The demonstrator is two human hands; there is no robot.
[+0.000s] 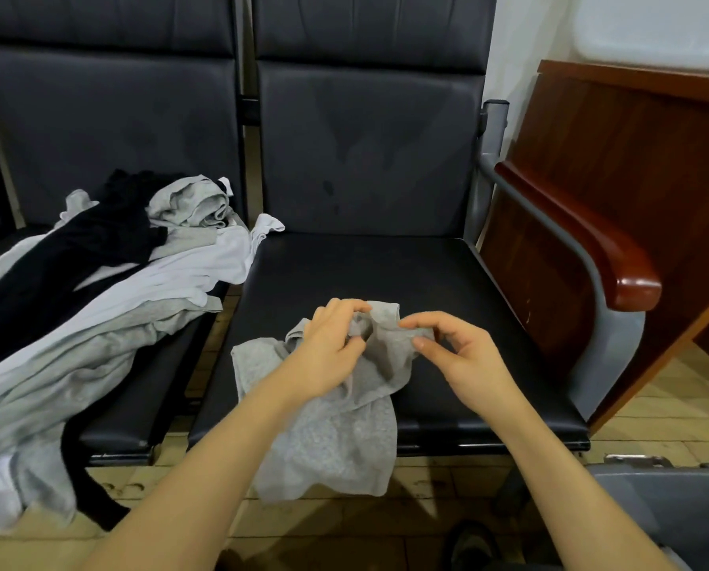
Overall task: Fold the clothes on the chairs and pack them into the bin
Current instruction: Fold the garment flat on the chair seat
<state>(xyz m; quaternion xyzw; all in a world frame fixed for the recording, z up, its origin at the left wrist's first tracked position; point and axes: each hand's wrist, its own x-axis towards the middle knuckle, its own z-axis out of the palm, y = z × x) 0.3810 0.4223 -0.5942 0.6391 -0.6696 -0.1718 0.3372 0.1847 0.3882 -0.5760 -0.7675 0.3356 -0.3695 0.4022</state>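
Note:
A light grey garment [328,443] lies bunched on the front of the right black chair seat [385,265], its lower part hanging over the seat's front edge. My left hand [328,348] grips its upper edge with curled fingers. My right hand [464,356] pinches the same edge between thumb and forefinger, a little to the right. A pile of clothes [97,282] in grey, white and black covers the left chair seat and spills over its front toward the floor. The grey bin [674,513] shows at the lower right corner, only partly in view.
A wooden armrest [591,249] on a grey metal frame bounds the right chair. Beyond it stands a dark wooden desk panel [632,158]. Tiled floor [447,480] runs under the seats. A shoe [472,546] shows at the bottom edge.

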